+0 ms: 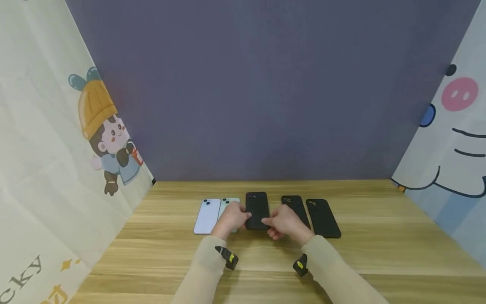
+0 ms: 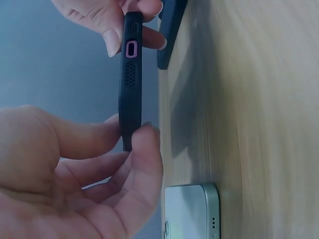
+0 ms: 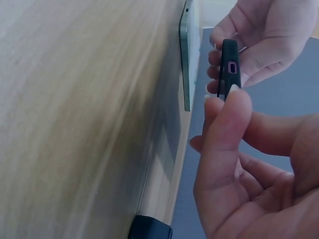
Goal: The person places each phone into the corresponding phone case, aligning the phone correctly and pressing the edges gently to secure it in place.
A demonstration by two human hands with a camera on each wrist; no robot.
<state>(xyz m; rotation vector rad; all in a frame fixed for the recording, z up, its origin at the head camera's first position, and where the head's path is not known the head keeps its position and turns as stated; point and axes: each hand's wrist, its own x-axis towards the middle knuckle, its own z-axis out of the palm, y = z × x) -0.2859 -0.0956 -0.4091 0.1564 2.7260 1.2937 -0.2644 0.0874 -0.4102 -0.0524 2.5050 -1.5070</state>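
Held between both hands above the wooden table is a phone in a black case (image 1: 257, 207), its camera side up. Through the cutout in the case edge (image 2: 130, 84) a pinkish charging port shows in the left wrist view. My left hand (image 1: 233, 217) pinches one side near the lower corner, thumb on top and fingers beneath. On the opposite side, my right hand (image 1: 286, 221) pinches the other lower corner between thumb and fingers. A pale green phone (image 1: 230, 202) lies partly hidden behind the left hand.
Left of the green phone lies a pale lilac phone (image 1: 207, 216). Two black phone cases, the inner one (image 1: 295, 205) partly behind the right hand and the outer one (image 1: 324, 218), lie on the right. A dark grey panel (image 1: 265, 93) stands behind the table (image 1: 159, 236).
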